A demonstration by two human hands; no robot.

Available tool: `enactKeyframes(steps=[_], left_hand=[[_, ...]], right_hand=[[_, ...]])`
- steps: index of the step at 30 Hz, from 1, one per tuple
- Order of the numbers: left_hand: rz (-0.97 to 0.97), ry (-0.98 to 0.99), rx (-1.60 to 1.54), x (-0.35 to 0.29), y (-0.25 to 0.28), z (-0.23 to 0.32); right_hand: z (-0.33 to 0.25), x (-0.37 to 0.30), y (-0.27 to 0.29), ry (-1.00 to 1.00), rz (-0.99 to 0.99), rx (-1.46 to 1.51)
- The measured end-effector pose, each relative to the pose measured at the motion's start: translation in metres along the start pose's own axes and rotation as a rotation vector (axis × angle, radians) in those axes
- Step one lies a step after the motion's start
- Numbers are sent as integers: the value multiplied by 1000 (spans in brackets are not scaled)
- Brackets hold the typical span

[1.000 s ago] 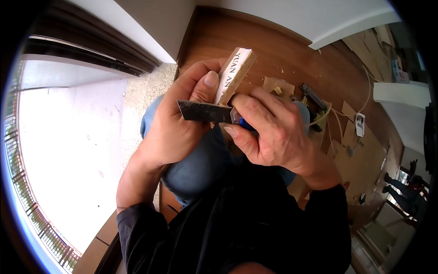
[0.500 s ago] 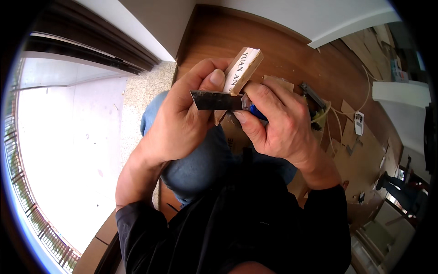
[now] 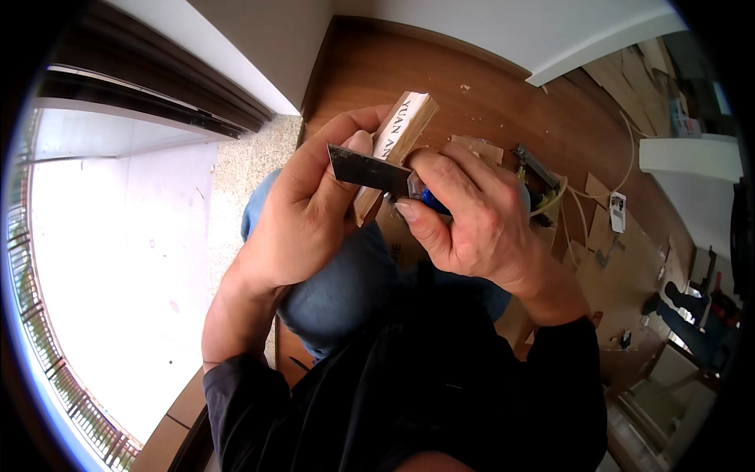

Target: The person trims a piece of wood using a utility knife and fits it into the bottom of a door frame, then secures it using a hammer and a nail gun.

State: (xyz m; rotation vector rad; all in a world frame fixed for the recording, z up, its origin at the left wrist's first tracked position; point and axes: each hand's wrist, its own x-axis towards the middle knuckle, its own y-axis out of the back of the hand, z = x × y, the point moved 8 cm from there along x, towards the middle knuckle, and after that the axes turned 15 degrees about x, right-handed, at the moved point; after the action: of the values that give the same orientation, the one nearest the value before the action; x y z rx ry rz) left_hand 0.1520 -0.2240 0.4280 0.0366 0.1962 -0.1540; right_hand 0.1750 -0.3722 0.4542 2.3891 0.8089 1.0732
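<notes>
Wood, in 1 short, narrow strip with a white printed face (image 3: pixel 397 126) and a bare tan side, sits above your blue-denim lap, gripped between thumb and fingers of your left hand (image 3: pixel 295 212). Your right hand (image 3: pixel 484 216) is closed around a blue-handled cutter (image 3: pixel 435 201), its broad dark metal blade (image 3: pixel 368 171) crossing the strip; whether the edge bites is unclear. You seem partway through: the tan side looks pared and pale scraps (image 3: pixel 465 88) dot the brown wooden floor (image 3: pixel 377 63), yet white facing remains. How much paring is left cannot be told.
</notes>
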Motion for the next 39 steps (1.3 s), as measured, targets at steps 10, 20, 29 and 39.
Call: enactKeyframes(steps=[10,20,29,39], left_hand=[[20,-41,128,-4,1,5],[360,-133,289,-11,-1,7],[106,13,-37,2,3,-9],[434,-211,-533,-22,100,-24]], right_hand=[[7,-1,2,-139,-21,-16],[69,-10,65,-452,258,-22],[16,0,24,-13,153,17],[225,-96,-100,-778,-145,-51]])
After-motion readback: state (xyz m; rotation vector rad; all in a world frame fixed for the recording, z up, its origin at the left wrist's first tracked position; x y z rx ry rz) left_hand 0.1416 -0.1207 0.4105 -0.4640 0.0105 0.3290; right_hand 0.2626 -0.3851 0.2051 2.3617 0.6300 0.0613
